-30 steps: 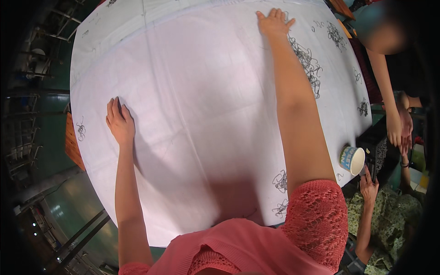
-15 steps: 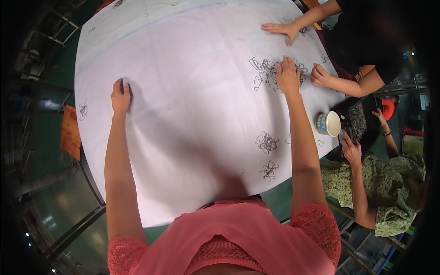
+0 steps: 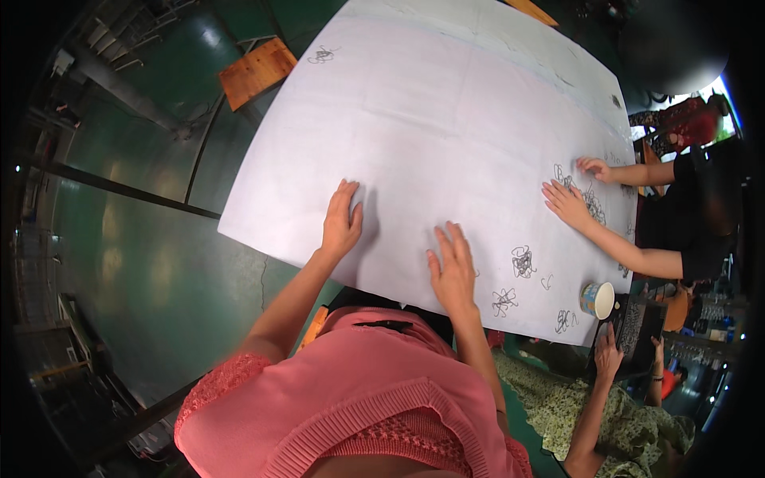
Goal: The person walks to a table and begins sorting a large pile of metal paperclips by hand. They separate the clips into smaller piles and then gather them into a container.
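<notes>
A large white sheet (image 3: 430, 135) covers the table in front of me. My left hand (image 3: 343, 221) hovers over or rests on it near the front edge, fingers stretched out, holding nothing visible. Nearer the middle of that edge, my right hand (image 3: 454, 267) has its fingers apart and nothing visible in it. To its right lies a small cluster of dark, thin bent-wire pieces (image 3: 522, 261), with another cluster (image 3: 504, 301) closer to the edge. A larger pile (image 3: 591, 203) of the same pieces sits farther right, beside a co-worker's hand (image 3: 567, 204).
A paper tub (image 3: 598, 299) stands at the right corner, by a black tray (image 3: 637, 323) of small pieces and a second co-worker's hand (image 3: 608, 358). More wire pieces (image 3: 323, 55) lie at the far left. A wooden stool (image 3: 256, 72) stands beyond the left edge.
My view has turned, so the table sits farther right in it. My right hand has left the large wire pile and come back toward me. The co-worker's hand is now at that pile.
</notes>
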`<control>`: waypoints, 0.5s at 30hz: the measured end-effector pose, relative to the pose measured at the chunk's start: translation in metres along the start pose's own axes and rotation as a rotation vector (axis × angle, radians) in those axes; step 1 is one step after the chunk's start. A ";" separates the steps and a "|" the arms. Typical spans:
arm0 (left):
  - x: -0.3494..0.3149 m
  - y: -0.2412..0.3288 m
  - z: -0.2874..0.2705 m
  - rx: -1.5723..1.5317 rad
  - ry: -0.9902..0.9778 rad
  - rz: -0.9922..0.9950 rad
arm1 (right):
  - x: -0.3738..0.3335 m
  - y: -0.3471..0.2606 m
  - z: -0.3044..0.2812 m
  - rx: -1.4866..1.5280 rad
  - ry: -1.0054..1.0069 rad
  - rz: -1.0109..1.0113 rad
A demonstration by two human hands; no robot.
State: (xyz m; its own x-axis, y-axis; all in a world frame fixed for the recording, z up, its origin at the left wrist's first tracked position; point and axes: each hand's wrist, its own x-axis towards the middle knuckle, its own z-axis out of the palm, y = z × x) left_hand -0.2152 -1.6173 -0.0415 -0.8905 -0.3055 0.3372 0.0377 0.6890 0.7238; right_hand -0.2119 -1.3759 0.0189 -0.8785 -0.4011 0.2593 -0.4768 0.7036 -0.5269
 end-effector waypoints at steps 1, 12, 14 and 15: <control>-0.005 -0.006 -0.011 -0.017 0.053 -0.030 | 0.001 -0.008 0.009 0.009 -0.036 -0.054; 0.092 -0.089 -0.059 0.090 0.301 -0.162 | 0.105 -0.012 0.077 -0.036 -0.223 -0.133; 0.132 -0.128 -0.051 0.183 0.249 -0.151 | 0.116 -0.014 0.099 -0.025 -0.218 -0.090; 0.155 -0.144 -0.046 0.222 0.226 -0.143 | 0.116 -0.014 0.107 -0.078 -0.214 -0.113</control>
State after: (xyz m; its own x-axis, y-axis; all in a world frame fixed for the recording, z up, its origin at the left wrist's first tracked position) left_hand -0.3374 -1.7938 -0.0660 -0.7559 -0.5297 0.3848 -0.2014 0.7473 0.6332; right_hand -0.3046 -1.4948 -0.0299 -0.7971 -0.5892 0.1318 -0.5801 0.6868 -0.4379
